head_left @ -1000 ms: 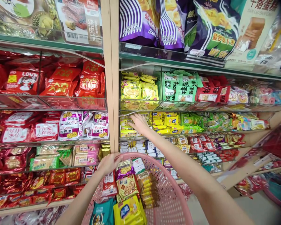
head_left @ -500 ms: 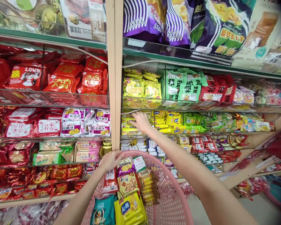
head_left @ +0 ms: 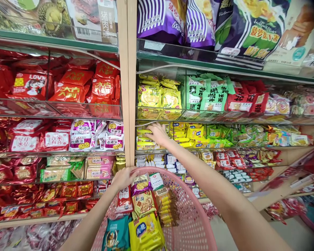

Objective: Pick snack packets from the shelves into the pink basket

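Right hand: while the view is shifting slightly, this hand is staying among yellow packets, just right of the wooden upright; its fingers are curling, but whether they are gripping one, the viewer cannot tell.
Left hand: closing on the rim, it is holding the pink basket.
Basket load: a teal pack and a yellow pack are lying there unchanged; the reach is adding nothing yet.
Packs above: green packs are standing.
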{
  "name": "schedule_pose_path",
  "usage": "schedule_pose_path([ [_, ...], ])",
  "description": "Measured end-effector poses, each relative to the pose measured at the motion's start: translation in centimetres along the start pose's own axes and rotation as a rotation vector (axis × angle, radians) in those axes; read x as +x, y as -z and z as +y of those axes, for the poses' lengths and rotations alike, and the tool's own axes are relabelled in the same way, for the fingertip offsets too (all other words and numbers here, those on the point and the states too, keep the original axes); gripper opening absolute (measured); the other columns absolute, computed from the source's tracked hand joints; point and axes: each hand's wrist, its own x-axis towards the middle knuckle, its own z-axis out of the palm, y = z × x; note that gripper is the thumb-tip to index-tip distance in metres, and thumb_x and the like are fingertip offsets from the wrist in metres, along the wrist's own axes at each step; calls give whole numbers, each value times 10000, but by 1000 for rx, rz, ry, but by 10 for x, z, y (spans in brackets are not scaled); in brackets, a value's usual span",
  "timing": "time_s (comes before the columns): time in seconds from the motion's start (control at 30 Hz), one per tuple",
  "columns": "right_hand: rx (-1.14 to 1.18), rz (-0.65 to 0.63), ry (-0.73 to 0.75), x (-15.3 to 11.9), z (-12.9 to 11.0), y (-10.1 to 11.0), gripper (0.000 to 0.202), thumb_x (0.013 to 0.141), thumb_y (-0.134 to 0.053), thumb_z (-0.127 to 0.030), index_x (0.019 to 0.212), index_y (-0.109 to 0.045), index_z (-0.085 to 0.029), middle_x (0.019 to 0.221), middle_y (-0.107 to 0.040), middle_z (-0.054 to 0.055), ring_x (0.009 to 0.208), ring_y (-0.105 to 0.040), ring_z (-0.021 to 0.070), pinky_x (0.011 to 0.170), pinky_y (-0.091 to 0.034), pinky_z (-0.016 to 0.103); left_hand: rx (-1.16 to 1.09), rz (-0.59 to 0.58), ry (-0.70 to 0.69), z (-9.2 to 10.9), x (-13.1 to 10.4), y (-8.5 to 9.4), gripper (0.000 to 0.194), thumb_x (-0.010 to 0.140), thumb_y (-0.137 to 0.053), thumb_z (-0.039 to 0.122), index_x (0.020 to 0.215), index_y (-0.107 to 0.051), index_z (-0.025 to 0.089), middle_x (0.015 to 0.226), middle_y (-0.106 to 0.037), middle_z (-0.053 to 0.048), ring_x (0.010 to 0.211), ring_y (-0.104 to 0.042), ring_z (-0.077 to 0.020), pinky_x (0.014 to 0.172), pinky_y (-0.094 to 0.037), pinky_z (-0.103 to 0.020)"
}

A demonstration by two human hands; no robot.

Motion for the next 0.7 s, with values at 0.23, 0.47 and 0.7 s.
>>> schedule_pose_path([
  [0.23,15,94,46,-10,-1,8,283,896,-432,-392,988,-601,-184,997,-594,81,980,-450,242,778,-274,356,-2,14,-12,3,-1,2,548,854,-226,599,1115,-603,299,1043,-676,-14,950,-620,-230,748,-453,-297],
  [0.47,16,290,37,-43,2,18,247,891,-448,-368,999,-586,-194,994,-573,60,942,-444,218,772,-278,332,22,-4,-10,3,0,1,536,855,-240,591,1111,-610,300,1046,-672,-27,948,-620,-218,762,-454,-288],
  [0.7,93,374,99,-113,-13,54,233,864,-505,-368,1003,-580,-196,1001,-561,60,961,-463,216,810,-324,361,71,-6,-8,0,6,-5,568,841,-240,620,1165,-584,304,1102,-654,-21,978,-613,-231,809,-462,-319],
])
